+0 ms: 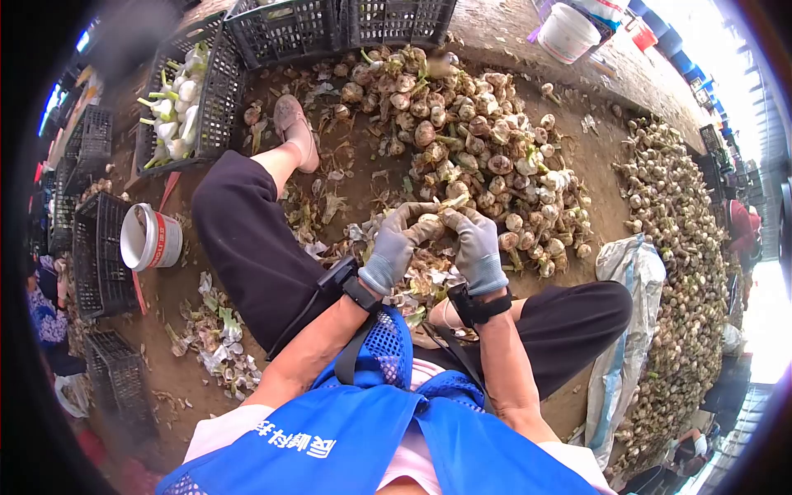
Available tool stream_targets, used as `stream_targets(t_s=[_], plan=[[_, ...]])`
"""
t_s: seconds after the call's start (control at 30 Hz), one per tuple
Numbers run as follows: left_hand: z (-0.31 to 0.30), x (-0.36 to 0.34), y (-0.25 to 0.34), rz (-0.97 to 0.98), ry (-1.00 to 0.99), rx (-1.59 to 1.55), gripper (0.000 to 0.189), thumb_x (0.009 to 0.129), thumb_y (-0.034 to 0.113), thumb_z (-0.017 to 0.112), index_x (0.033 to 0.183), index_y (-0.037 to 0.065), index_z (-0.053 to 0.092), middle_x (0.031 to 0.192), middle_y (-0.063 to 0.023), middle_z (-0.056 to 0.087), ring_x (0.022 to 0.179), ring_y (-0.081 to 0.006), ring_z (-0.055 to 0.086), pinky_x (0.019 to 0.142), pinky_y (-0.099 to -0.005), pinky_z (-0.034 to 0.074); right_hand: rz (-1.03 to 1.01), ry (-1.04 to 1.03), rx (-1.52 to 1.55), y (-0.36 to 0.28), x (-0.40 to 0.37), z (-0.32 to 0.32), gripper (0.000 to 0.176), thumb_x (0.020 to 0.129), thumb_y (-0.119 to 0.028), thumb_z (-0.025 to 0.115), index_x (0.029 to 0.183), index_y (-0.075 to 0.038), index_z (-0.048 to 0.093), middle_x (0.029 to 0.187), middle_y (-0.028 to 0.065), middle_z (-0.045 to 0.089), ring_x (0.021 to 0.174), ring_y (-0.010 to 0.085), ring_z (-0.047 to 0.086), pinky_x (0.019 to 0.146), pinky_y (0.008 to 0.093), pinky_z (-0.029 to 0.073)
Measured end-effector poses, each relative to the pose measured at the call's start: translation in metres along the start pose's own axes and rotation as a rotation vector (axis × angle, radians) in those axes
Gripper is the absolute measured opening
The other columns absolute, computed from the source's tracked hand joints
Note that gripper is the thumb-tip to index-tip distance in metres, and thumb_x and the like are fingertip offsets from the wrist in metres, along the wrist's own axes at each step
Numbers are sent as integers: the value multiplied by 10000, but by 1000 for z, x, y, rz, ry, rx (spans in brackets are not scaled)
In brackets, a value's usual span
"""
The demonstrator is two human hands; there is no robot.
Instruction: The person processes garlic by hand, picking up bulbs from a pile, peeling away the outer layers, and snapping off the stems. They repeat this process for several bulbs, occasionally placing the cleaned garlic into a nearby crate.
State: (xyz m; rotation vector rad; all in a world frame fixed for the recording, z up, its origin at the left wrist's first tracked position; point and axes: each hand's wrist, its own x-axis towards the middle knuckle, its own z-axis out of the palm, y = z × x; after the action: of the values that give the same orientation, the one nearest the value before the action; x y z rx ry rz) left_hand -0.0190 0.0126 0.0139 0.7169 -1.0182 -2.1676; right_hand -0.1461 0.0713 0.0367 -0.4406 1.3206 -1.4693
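Note:
Both of my hands wear grey work gloves and meet in front of my lap. In my left hand [394, 246] the fingers are closed around a garlic bulb [430, 221]. My right hand [476, 245] is closed as well, its thumb and fingers pinching at the stem side of the same bulb. Glove fingers cover part of the bulb. Just beyond the hands lies a large heap of unpeeled garlic bulbs [470, 136] with dry, dirty skins. Loose garlic skins [227, 351] litter the ground below and to the left.
A black crate [221, 95] at upper left contains white trimmed garlic [177, 111]. More black crates [103, 256] line the left, beside a white bucket [165, 239]. On the right lie a plastic sack [631, 276] and a long garlic pile [672, 247]. Other people [742, 227] are at the edges.

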Motion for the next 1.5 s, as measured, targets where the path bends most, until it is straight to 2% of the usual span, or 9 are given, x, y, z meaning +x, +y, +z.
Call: stream_targets(t_s=[0.1, 0.23, 0.43, 0.83, 0.93, 1.03, 1.27, 1.4, 1.5], plan=[[2, 1, -2, -3, 10, -76, 262, 867, 90, 557, 1110, 2, 510, 940, -55, 606, 815, -93, 593, 684, -209, 487, -518, -163, -595, -1, -2, -11, 157, 835, -33, 534, 945, 51, 610, 856, 71, 632, 759, 121, 612, 660, 235, 516], [1, 3, 1, -61, 36, -124, 300, 863, 120, 577, 1134, 10, 509, 963, -45, 610, 784, -75, 588, 632, -170, 467, 92, -32, 272, 1, -11, -14, 258, 799, 11, 528, 1050, 60, 559, 958, 90, 613, 848, 174, 616, 728, 289, 527], [2, 4, 2, 67, -3, 214, 319, 860, 108, 580, 1149, -2, 505, 991, -58, 610, 850, -94, 597, 683, -181, 478, 75, 28, 227, -18, -15, -1, 230, 830, -38, 537, 1054, -2, 573, 900, 65, 627, 761, 153, 629, 659, 279, 553], [0, 0, 6, -98, 32, -184, 262, 878, 119, 550, 1122, 26, 531, 922, -21, 600, 794, -68, 583, 668, -195, 485, 8, -9, 207, 6, -4, -12, 249, 834, -11, 519, 1073, 49, 553, 928, 90, 631, 765, 152, 625, 658, 263, 537], [3, 0, 10, -17, 58, 175, 258, 882, 131, 547, 1120, 30, 539, 905, -1, 595, 794, -60, 575, 696, -194, 473, -41, -77, 138, 3, -5, -11, 247, 824, -4, 521, 1068, 23, 548, 935, 76, 620, 807, 157, 615, 729, 294, 531], [-6, 3, -1, 556, -14, 820, 264, 887, 139, 541, 1128, 32, 540, 877, 10, 597, 789, -52, 570, 670, -190, 466, -273, -63, -147, 22, -1, -14, 189, 791, 28, 514, 972, 1, 563, 884, 50, 613, 756, 141, 604, 668, 257, 512], [-24, 6, -15, -484, 301, -451, 362, 943, 385, 324, 960, 85, 526, 666, -67, 557, 403, -106, 387, 343, -213, 281, -252, 123, -281, 48, 17, 1, 172, 732, 52, 474, 839, 52, 610, 767, 21, 621, 656, 46, 521, 577, 188, 424], [-29, 9, -11, -535, 212, -583, 376, 926, 436, 367, 933, 97, 530, 628, -48, 533, 385, -101, 386, 329, -211, 275, -264, 88, -434, 35, 10, -1, 205, 756, 44, 459, 891, 40, 613, 806, 29, 622, 681, 68, 539, 652, 196, 446], [-10, 6, 2, -420, 405, -153, 379, 909, 463, 419, 891, 101, 531, 627, -28, 525, 400, -99, 421, 329, -207, 287, 67, -83, 79, 19, -6, 0, 190, 779, 25, 471, 908, 33, 610, 882, 66, 632, 719, 116, 588, 720, 216, 470]])
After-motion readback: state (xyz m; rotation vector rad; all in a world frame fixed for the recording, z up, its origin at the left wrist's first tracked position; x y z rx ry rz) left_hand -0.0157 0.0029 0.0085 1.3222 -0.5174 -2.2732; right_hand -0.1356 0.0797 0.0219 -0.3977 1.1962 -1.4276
